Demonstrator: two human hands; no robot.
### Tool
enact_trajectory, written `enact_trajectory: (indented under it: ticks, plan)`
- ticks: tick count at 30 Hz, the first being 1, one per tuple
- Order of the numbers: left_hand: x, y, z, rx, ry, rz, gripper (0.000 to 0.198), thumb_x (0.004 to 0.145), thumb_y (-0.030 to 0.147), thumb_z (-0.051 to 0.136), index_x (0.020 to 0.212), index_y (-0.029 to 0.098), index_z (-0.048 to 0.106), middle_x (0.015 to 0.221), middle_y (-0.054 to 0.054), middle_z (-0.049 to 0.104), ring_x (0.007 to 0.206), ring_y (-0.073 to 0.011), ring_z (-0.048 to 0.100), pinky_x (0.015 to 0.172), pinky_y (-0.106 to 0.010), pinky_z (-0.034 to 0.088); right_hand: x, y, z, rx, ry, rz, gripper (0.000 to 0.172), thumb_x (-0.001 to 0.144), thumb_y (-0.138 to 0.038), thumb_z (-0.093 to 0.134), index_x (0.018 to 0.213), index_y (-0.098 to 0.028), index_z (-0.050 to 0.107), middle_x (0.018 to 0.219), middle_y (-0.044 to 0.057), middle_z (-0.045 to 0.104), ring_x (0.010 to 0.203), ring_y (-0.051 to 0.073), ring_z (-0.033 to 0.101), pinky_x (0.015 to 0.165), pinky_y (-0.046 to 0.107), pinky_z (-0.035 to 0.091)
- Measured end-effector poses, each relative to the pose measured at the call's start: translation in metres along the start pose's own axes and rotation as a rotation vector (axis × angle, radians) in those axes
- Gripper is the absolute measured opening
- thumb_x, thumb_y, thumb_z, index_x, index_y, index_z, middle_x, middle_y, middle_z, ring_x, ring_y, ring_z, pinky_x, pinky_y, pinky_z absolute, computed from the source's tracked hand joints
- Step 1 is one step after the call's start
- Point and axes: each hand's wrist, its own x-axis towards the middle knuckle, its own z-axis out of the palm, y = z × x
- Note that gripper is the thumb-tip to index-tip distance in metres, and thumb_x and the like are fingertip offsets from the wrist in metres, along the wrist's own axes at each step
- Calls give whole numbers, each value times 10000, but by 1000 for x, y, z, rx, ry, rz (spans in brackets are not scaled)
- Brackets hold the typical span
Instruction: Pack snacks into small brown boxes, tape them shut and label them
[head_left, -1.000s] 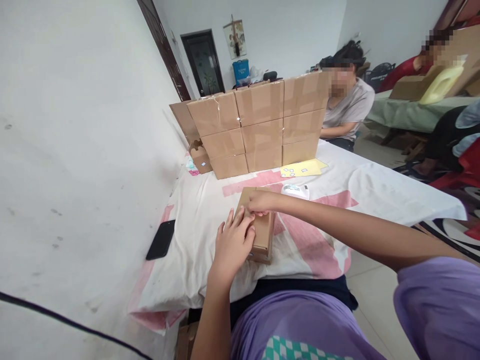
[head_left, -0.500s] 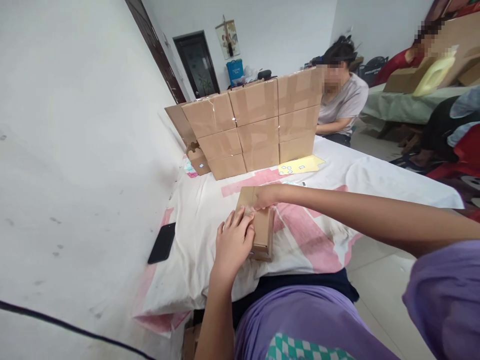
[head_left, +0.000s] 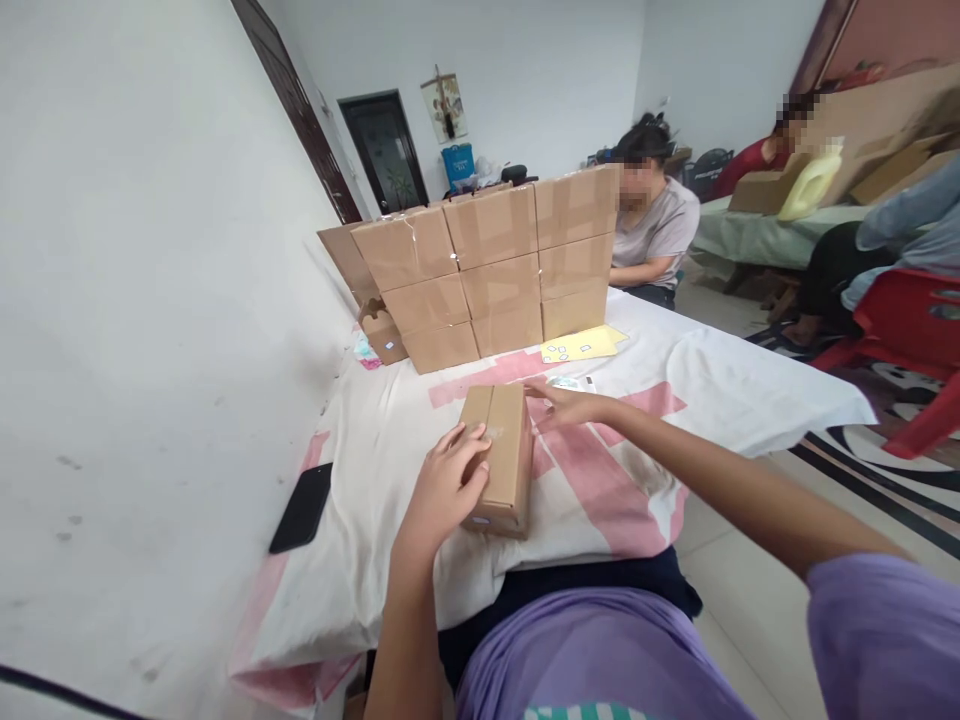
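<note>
A small brown cardboard box (head_left: 504,455) lies on the white and pink cloth of the table (head_left: 735,385) just in front of me. My left hand (head_left: 444,487) rests on the box's left side, its fingers lying across the top and holding it down. My right hand (head_left: 566,403) hovers just right of the box's far end, fingers stretched out, holding nothing. A roll of clear tape (head_left: 564,383) lies half hidden beyond that hand.
A stacked wall of sealed cardboard boxes (head_left: 487,270) stands at the table's far end, with a yellow label sheet (head_left: 581,345) in front of it. A black phone (head_left: 301,507) lies at the left edge by the wall. A person (head_left: 652,225) sits behind the stack; others sit at right.
My right hand has come off the top of the box and moved to its right, fingers now spread. The left hand has stayed on the box. The camera has shifted slightly.
</note>
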Motion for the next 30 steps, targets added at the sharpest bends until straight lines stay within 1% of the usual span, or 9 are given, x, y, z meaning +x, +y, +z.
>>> enact_trajectory:
  ticks: [2, 5, 9, 13, 18, 22, 25, 28, 30]
  plan:
    - [0, -17, -2, -109, 33, 67, 247, 949, 240, 508, 1120, 237, 686, 1407, -51, 646, 1461, -230, 425, 1176, -477, 406, 10, 14, 12, 244, -60, -146, 968, 717, -516, 801, 1524, -184, 380, 1544, 186, 447, 1417, 288, 442, 1123, 394, 394]
    - [-4, -40, -7, -213, 28, 147, 204, 957, 258, 526, 1021, 238, 719, 1274, -71, 726, 1437, -245, 468, 1168, -502, 413, 19, 25, 27, 475, -59, -192, 1009, 673, -611, 816, 1506, -189, 432, 1526, 170, 480, 1382, 312, 477, 1165, 432, 352]
    - [-7, -58, -13, -226, -42, 177, 220, 948, 279, 553, 1082, 277, 728, 1325, -60, 699, 1418, -276, 495, 1189, -562, 372, 12, 32, 35, 482, -108, -257, 1027, 655, -578, 863, 1527, -232, 444, 1538, 131, 482, 1445, 318, 405, 1207, 423, 291]
    - [-3, -69, -16, -255, -111, 117, 370, 942, 340, 558, 1298, 322, 659, 1500, -55, 563, 1436, -294, 467, 1161, -544, 417, -4, 38, 38, 368, -107, -352, 1143, 665, -512, 886, 1611, -270, 293, 1651, 103, 305, 1543, 291, 216, 1254, 391, 149]
    - [-6, -85, -16, -335, -101, -16, 432, 882, 518, 576, 1243, 327, 718, 1442, -60, 617, 1402, -353, 492, 1166, -566, 395, -33, 31, 65, 482, -94, -256, 1295, 690, -599, 835, 1650, -306, 17, 1716, 105, 73, 1580, 298, 76, 1257, 428, 100]
    - [-12, -99, 6, -585, 10, -150, 562, 846, 692, 514, 1113, 277, 782, 1241, -105, 733, 1287, -391, 584, 1123, -586, 433, -87, 30, 99, 413, 131, -181, 1514, 513, -604, 916, 1645, -317, -46, 1723, 68, -40, 1583, 349, -22, 1266, 449, 65]
    - [-7, -104, 42, -783, 147, -161, 543, 812, 699, 569, 1009, 250, 801, 1095, -115, 776, 1163, -374, 660, 1049, -545, 511, -151, 47, 100, 477, 359, -85, 1490, 510, -799, 774, 1639, -330, -77, 1726, 39, 19, 1572, 384, 100, 1257, 482, 182]
    - [0, -105, 78, -807, 235, -286, 521, 816, 681, 571, 962, 233, 793, 1083, -111, 774, 1098, -355, 689, 992, -519, 554, -221, 70, 58, 395, 733, 102, 1380, 520, -975, 473, 1593, -406, -183, 1724, -27, 47, 1559, 374, 167, 1202, 530, 321]
    - [2, -105, 92, -718, 136, -346, 528, 820, 675, 566, 999, 229, 784, 1130, -111, 764, 1118, -357, 683, 1004, -520, 549, -254, 82, 15, 134, 962, 225, 1342, 497, -997, 316, 1560, -408, -253, 1721, -46, 22, 1538, 380, 227, 1151, 547, 387]
